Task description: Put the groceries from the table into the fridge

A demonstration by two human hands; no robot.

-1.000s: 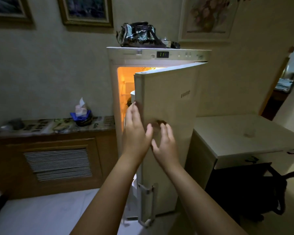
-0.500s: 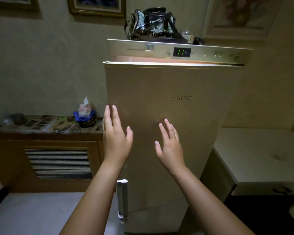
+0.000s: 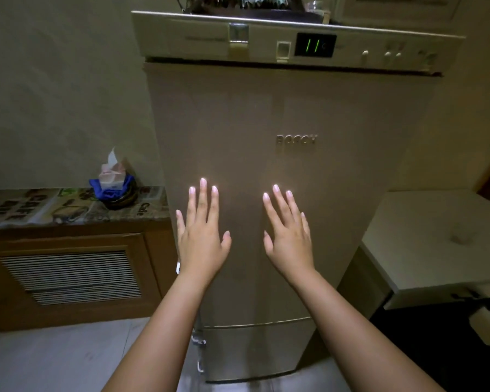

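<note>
A tall beige fridge [image 3: 337, 114] fills the middle of the head view, its upper door flush against the cabinet with no light showing. A green "11" glows on its control panel [image 3: 315, 45]. My left hand [image 3: 201, 239] and my right hand [image 3: 289, 239] lie flat on the door, side by side below the brand lettering, fingers spread and holding nothing. No groceries are in sight.
A dark bag [image 3: 238, 2] sits on top of the fridge. Left of it stands a low wooden cabinet [image 3: 68, 278] with a patterned top, carrying a tissue box in a blue-lined bowl [image 3: 112, 182]. A white table [image 3: 425, 239] stands to the right, with a dark shape [image 3: 436, 349] under it.
The fridge door swung from half open to fully closed under both hands, and the interior light disappeared. I have come closer to the fridge.
</note>
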